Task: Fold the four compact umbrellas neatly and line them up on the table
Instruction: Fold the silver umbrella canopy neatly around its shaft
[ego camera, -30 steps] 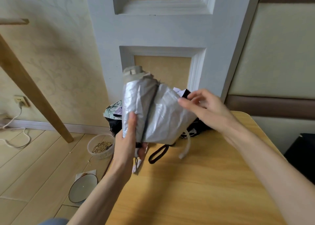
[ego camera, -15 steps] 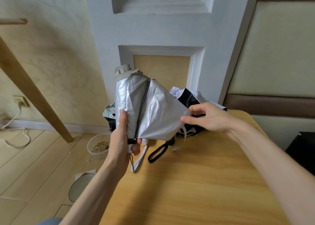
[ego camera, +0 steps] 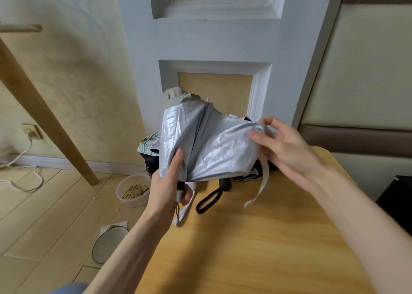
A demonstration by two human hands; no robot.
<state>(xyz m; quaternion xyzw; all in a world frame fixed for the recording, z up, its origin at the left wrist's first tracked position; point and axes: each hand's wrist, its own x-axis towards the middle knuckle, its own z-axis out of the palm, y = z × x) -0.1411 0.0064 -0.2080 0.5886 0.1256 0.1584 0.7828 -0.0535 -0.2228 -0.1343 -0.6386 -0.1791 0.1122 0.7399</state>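
The left hand [ego camera: 168,183] is gripping the umbrella [ego camera: 214,146] from below, thumb pointing up along it. The right hand [ego camera: 287,153] is pinching its fabric edge from the right side, palm facing left.

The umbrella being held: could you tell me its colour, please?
The umbrella is shiny silver, seen in the head view.

Open room over the near tabletop [ego camera: 256,249]; umbrella heap [ego camera: 148,145] (black strap [ego camera: 208,201] trailing) at far edge
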